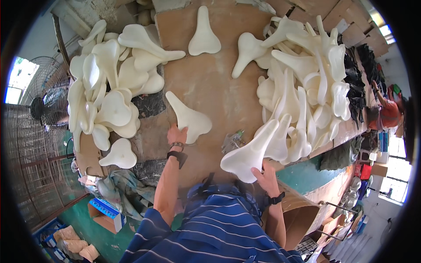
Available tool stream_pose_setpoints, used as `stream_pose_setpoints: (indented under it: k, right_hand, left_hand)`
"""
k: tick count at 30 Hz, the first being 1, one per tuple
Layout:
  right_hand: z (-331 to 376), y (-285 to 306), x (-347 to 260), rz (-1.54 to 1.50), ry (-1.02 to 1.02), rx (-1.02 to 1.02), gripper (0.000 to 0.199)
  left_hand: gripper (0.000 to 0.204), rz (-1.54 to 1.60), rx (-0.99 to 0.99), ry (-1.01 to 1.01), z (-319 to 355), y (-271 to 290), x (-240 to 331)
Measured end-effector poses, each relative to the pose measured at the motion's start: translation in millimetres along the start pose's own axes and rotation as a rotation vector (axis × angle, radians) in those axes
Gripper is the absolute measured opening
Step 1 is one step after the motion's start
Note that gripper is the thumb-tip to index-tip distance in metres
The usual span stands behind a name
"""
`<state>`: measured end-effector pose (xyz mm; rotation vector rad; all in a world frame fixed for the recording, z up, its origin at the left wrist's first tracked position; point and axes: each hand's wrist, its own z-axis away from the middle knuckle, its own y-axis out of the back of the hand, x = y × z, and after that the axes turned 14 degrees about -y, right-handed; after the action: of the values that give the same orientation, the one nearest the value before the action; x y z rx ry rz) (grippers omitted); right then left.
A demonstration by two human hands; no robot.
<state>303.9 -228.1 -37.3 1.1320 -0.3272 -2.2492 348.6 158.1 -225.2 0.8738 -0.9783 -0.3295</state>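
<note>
My left hand [177, 136] grips the near left edge of a cream foam bicycle saddle pad [191, 121], which lies on the brown cardboard sheet [219, 92] with its narrow nose toward the upper left. Closed on the wide end of another cream saddle pad [247, 155] is my right hand [266, 179], its thumb on top and its other fingers partly hidden. That pad tilts at the near right, nose toward the heap. A single saddle pad [204, 37] lies at the far middle, nose pointing away.
Saddle pads are heaped at the left [115, 107] and at the right [302, 79]. Between my hands sits a small clear plastic item [233, 141]. A black caged fan [39, 107] stands at the left, and a person in red [388, 113] is at the far right.
</note>
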Motion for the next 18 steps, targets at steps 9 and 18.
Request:
stream_pose_setpoints:
  k: [9,18]
  right_hand:
    - [0.2,-9.2,-7.5,0.005,0.088,-0.001,0.038]
    - [14.7,-11.5,-11.1,0.024,0.136,0.038,0.036]
  left_hand:
    - [0.049,0.594,-0.182,0.009,-9.3,4.2,-25.2]
    - [0.036,1.013,-0.001,-0.085,51.6,54.3,37.7]
